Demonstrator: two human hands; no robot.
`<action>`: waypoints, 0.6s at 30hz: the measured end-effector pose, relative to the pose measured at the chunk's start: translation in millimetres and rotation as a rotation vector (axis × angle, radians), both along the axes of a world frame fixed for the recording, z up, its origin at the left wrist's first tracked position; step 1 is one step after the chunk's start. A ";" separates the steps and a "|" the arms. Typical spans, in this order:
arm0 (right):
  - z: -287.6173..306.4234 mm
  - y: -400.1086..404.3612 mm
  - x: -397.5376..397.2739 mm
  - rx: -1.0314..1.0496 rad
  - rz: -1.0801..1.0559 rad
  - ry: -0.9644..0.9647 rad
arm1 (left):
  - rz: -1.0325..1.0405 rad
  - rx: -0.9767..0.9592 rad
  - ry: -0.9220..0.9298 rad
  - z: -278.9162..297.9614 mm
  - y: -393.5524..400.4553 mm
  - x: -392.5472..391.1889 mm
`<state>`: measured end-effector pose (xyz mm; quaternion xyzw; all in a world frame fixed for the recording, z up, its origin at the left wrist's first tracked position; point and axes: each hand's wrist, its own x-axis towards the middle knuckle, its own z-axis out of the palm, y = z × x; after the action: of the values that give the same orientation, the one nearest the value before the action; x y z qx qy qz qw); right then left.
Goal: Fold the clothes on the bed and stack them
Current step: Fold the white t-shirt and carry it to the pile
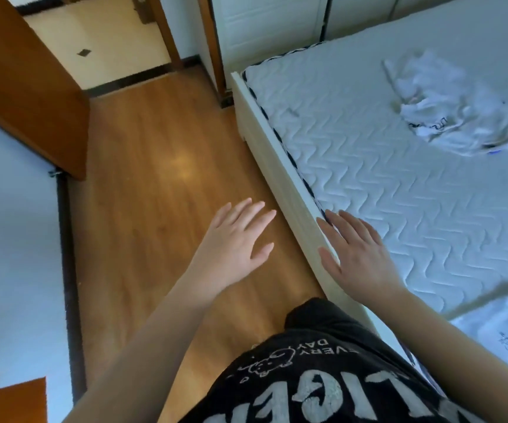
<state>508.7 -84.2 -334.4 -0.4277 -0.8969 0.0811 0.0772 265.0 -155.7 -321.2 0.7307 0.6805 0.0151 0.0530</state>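
A crumpled white garment (448,102) with dark lettering lies far out on the quilted mattress (368,178), at the upper right. Another white garment (503,334) lies flat at the lower right edge of the view, partly cut off. My left hand (234,242) hovers over the wooden floor, fingers straight and spread, holding nothing. My right hand (359,251) is held over the side edge of the bed, fingers straight, also empty. Both hands are well short of the crumpled garment.
The pale bed frame rail (277,166) runs diagonally between floor and mattress. An open brown door (27,83) stands at the left, with a doorway behind it. White wardrobe doors (271,22) stand past the bed's far end. Wooden floor (155,178) lies along the bed.
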 end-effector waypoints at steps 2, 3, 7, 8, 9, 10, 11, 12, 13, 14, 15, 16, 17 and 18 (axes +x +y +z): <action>-2.8 20.2 4.7 -0.004 -0.066 -0.011 | -0.053 0.016 0.007 2.6 38.1 -5.2; -5.7 31.8 7.8 -0.021 -0.113 -0.011 | -0.084 0.016 0.008 2.0 59.7 -7.6; -20.5 77.3 14.4 -0.109 -0.221 -0.037 | -0.233 -0.021 0.033 -3.0 138.7 -12.3; -23.6 89.9 15.9 -0.131 -0.237 -0.061 | -0.264 -0.040 0.043 -3.4 155.9 -10.2; -25.4 104.7 19.1 -0.162 -0.261 -0.076 | -0.288 -0.060 0.039 -4.6 174.2 -5.8; -24.9 119.5 22.7 -0.186 -0.275 -0.088 | -0.307 -0.072 0.035 -4.9 190.8 -0.2; -23.0 134.6 26.2 -0.202 -0.288 -0.094 | -0.323 -0.085 0.033 -4.7 205.8 6.0; -20.2 149.8 30.1 -0.212 -0.305 -0.104 | -0.342 -0.085 0.042 -4.6 220.3 12.1; -16.5 166.3 34.3 -0.215 -0.323 -0.111 | -0.371 -0.078 0.047 -4.4 235.1 17.2; -13.1 182.6 38.5 -0.216 -0.344 -0.118 | -0.404 -0.073 0.055 -3.6 250.3 21.5; -9.9 197.4 42.1 -0.212 -0.370 -0.123 | -0.435 -0.071 0.057 -2.6 265.3 24.8; -6.2 210.3 43.7 -0.209 -0.392 -0.128 | -0.457 -0.068 0.057 -0.6 280.3 26.9; -2.9 220.2 43.5 -0.208 -0.409 -0.129 | -0.471 -0.064 0.053 1.6 293.6 27.8; -0.6 229.0 41.5 -0.206 -0.428 -0.123 | -0.482 -0.054 0.053 3.2 307.7 27.5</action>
<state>550.2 144.8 -334.9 -0.6176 -0.7760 0.1279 -0.0063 292.5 152.0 -318.0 0.8705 0.4876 -0.0354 0.0564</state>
